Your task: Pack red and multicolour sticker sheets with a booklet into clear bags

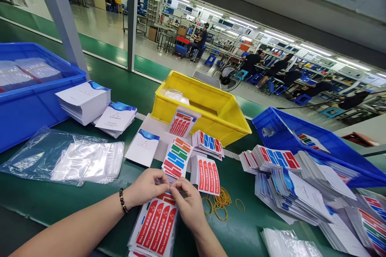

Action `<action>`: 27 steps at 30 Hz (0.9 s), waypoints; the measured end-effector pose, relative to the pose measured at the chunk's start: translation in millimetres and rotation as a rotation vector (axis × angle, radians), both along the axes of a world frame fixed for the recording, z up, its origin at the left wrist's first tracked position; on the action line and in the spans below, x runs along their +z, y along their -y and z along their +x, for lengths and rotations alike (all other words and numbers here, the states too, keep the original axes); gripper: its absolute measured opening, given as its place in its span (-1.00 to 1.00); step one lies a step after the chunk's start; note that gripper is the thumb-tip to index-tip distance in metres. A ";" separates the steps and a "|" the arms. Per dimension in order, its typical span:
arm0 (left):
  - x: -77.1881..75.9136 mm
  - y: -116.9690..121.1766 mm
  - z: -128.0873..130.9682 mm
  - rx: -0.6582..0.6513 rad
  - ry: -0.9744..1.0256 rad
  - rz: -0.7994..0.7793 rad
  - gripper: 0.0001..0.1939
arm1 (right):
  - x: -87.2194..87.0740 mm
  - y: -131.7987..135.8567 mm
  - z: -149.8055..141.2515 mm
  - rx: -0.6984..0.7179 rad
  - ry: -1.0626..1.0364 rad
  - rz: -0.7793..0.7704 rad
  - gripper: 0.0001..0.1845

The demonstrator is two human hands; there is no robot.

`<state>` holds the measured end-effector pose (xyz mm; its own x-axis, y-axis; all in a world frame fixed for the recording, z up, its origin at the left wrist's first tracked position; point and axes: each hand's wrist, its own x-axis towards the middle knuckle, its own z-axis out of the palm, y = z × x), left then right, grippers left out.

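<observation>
My left hand (147, 188) and my right hand (189, 202) meet at the front middle of the bench, fingertips pinched together. Between them they grip the upper edge of a clear plastic bag (155, 229) with red "Max Level / Min Level" sticker sheets inside. The bag lies on more bagged sheets. Just beyond the fingers is a stack of multicoloured sticker sheets (177, 156). Red label sheets (208, 174) lie to its right, with red and blue sticker sheets (208, 142) behind. A white booklet with a blue top (143, 146) lies left of the stacks.
Yellow rubber bands (221, 200) lie right of my hands. Empty clear bags (87, 162) and booklet stacks (84, 102) are at left, near a blue bin (33, 108). A yellow bin (202, 114) stands behind. Booklets (301, 192) and another blue bin (277, 128) fill the right. People sit farther off.
</observation>
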<state>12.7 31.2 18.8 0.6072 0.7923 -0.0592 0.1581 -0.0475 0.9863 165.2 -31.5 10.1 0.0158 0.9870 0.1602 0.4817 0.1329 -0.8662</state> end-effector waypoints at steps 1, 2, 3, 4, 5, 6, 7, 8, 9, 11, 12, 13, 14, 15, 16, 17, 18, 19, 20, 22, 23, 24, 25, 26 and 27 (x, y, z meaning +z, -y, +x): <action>1.5 -0.4 -1.6 0.031 0.021 0.077 -0.90 | -1.0 0.3 1.4 -0.010 0.048 0.061 -0.84; 2.9 -0.9 -3.3 0.069 0.055 0.153 -0.89 | -2.3 1.0 2.7 -0.030 0.106 0.133 -0.89; 3.9 -1.4 -5.1 0.109 0.098 0.217 -0.84 | -3.5 2.1 3.6 -0.058 0.170 0.211 -0.90; 4.3 -1.9 -6.8 0.148 0.140 0.259 -0.81 | -4.6 3.5 3.8 -0.086 0.237 0.289 -0.87; 4.1 -2.4 -8.3 0.184 0.174 0.282 -0.79 | -5.5 5.4 2.9 -0.101 0.301 0.354 -0.83; 3.2 -2.8 -9.4 0.213 0.198 0.291 -0.79 | -6.3 7.6 0.9 -0.094 0.357 0.402 -0.80; 1.8 -3.1 -10.1 0.239 0.214 0.294 -0.79 | -7.3 9.9 -2.0 -0.059 0.405 0.431 -0.77; 0.0 -3.5 -10.4 0.265 0.226 0.296 -0.79 | -8.8 12.3 -5.7 -0.002 0.446 0.441 -0.75; -2.1 -3.8 -10.3 0.287 0.236 0.298 -0.78 | -11.2 14.5 -9.8 0.073 0.484 0.434 -0.72; -5.7 -4.6 -9.7 0.329 0.251 0.306 -0.78 | -19.3 17.9 -17.8 0.245 0.562 0.383 -0.58; -6.7 -4.8 -9.3 0.351 0.258 0.315 -0.78 | -25.1 18.9 -21.2 0.323 0.601 0.347 -0.45; -6.7 -4.7 -9.1 0.371 0.265 0.328 -0.78 | -32.0 19.4 -24.0 0.392 0.636 0.312 -0.31; -5.4 -4.1 -9.2 0.387 0.271 0.344 -0.78 | -39.5 19.5 -26.1 0.447 0.665 0.283 -0.18; -2.8 -2.7 -9.5 0.397 0.278 0.365 -0.77 | -47.3 19.1 -27.5 0.481 0.688 0.260 -0.09; 1.2 -0.5 -10.3 0.393 0.280 0.389 -0.78 | -55.0 18.3 -28.3 0.494 0.702 0.248 -0.05; 6.4 2.6 -11.4 0.373 0.272 0.415 -0.79 | -62.3 17.1 -28.7 0.487 0.708 0.245 -0.03; 12.4 6.2 -13.1 0.339 0.252 0.447 -0.80 | -68.9 15.7 -28.6 0.474 0.711 0.252 -0.02; 18.7 10.2 -15.3 0.285 0.212 0.480 -0.82 | -74.5 14.2 -28.2 0.460 0.715 0.264 -0.01; 24.9 14.0 -18.2 0.228 0.162 0.516 -0.82 | -79.1 12.4 -27.4 0.453 0.718 0.280 0.00; 34.6 18.9 -27.3 0.130 0.047 0.572 -0.81 | -85.1 9.2 -25.3 0.471 0.728 0.319 -0.02; 37.6 19.0 -33.7 0.110 -0.014 0.587 -0.80 | -86.9 8.0 -24.3 0.486 0.731 0.340 -0.04; 39.0 17.3 -41.6 0.113 -0.083 0.591 -0.78 | -87.9 7.2 -23.4 0.495 0.726 0.364 -0.07; 39.0 13.6 -50.8 0.141 -0.175 0.585 -0.76 | -88.4 6.9 -22.8 0.483 0.711 0.386 -0.10; 37.7 8.4 -61.1 0.183 -0.299 0.567 -0.74 | -88.5 7.1 -22.5 0.453 0.686 0.408 -0.14; 35.5 2.1 -72.3 0.240 -0.455 0.537 -0.72 | -88.2 7.7 -22.3 0.407 0.652 0.428 -0.18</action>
<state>-59.6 29.1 54.3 0.4219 0.8908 0.1688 0.6123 -0.4172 0.6716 142.9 -39.2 -78.1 -0.5479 0.7492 0.3721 0.7075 0.6524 -0.2717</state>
